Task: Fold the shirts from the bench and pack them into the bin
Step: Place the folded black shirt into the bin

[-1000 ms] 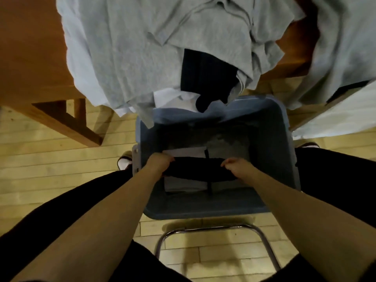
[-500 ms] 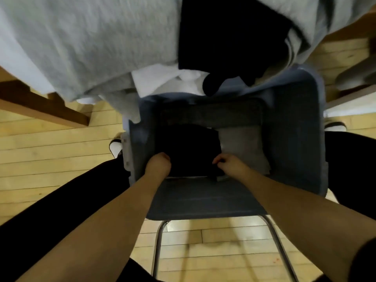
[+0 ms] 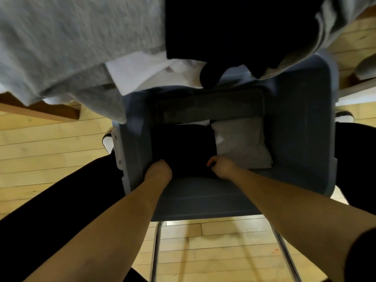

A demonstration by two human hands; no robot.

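A folded black shirt [image 3: 183,147] lies flat in the left half of the blue-grey bin [image 3: 301,129]. My left hand [image 3: 159,170] grips its near left corner and my right hand [image 3: 220,166] grips its near right corner, fingers curled into the cloth. A folded light grey shirt [image 3: 242,143] lies beside it in the bin's right half, and a strip of white fabric [image 3: 200,122] shows behind the black one. Above, unfolded grey shirts [image 3: 71,41], a black shirt [image 3: 234,31] and a white one [image 3: 142,70] hang over the wooden bench [image 3: 40,112].
The bin stands on the wooden floor [image 3: 40,151] between my black-trousered legs [image 3: 50,210], right against the bench. A metal chair frame [image 3: 156,251] runs below the bin's near wall. The hanging black and white shirts reach down to the bin's far rim.
Both hands have carried the folded black shirt down into the bin's left half, onto the white fabric. My head has moved closer, so the bin and hanging shirts look larger.
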